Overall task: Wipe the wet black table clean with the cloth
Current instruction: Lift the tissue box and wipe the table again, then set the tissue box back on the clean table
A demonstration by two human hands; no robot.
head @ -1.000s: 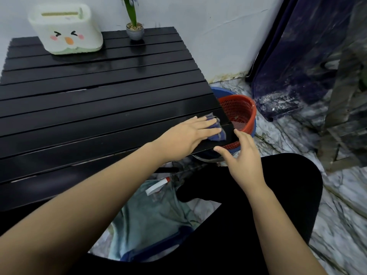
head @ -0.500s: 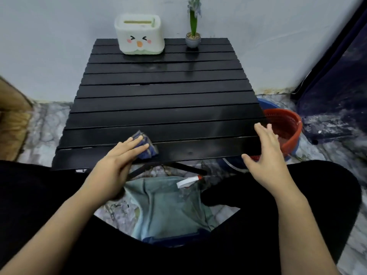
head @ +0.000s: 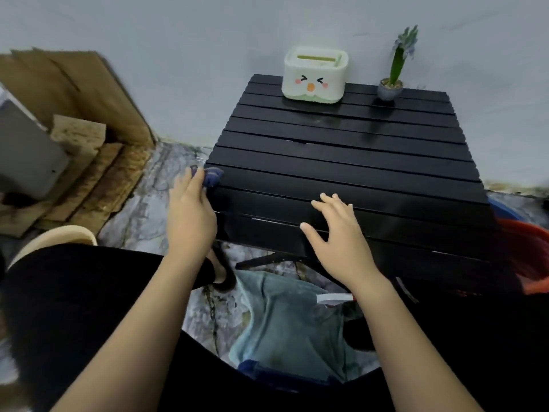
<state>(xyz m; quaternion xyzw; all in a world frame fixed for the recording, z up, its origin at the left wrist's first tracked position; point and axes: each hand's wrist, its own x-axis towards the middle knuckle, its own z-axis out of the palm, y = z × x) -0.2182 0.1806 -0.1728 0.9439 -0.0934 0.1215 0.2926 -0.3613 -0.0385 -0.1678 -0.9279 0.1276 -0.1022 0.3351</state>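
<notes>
Since a second ago the cloth (head: 211,176) has been carried along the near slats from the right end of the black table (head: 350,162) to its left edge, so one full pass across the front is judged complete and the slats farther back are probably next. The cloth is now bunched at the table's left edge, partly overhanging it, and is pressed there by the left hand (head: 190,212); its fingers lie fairly straight over the fabric, though blur hides whether any curl round it. The right hand (head: 335,236) is spread flat, fingers apart, on the table's near slats, holding nothing and apparently steadying it. At the table's far edge a tissue box (head: 314,75) and a potted plant (head: 392,81) are seen.
</notes>
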